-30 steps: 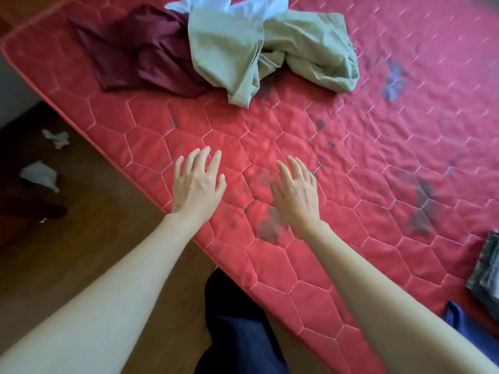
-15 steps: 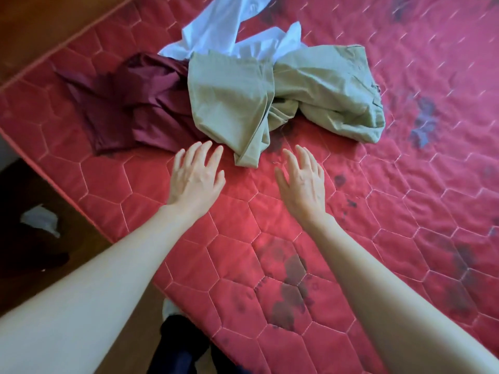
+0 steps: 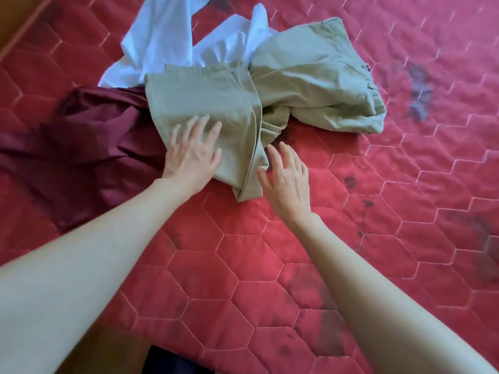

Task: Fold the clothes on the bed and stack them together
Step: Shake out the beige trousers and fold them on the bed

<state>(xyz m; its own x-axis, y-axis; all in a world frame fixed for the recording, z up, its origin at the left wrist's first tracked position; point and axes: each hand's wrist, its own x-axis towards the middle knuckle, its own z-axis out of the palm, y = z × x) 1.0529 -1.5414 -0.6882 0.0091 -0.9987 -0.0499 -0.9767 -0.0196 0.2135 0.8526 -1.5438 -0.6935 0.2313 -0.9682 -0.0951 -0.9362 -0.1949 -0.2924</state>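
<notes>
- Head view: khaki trousers (image 3: 243,103) lie crumpled in the upper middle of the frame on a red quilted mattress (image 3: 351,211), one leg reaching down toward the centre
- White shirt (image 3: 167,41) sits bunched at the top of the frame, partly tucked under the upper edge of the trousers
- Maroon garment (image 3: 81,147) spreads over the left of the frame, its right edge running beneath the trousers
- Left hand (image 3: 193,155) lies flat on the trouser leg just left of centre, fingers straight and spread, grasping nothing
- Right hand (image 3: 289,176) is just right of the trouser leg's lower end, fingers extended and relaxed; whether the thumb touches the cloth I cannot tell
- Dark stains (image 3: 318,327) mark the mattress at the lower right and the upper right
- Dark trouser leg of the person (image 3: 172,363) shows at the bottom edge
</notes>
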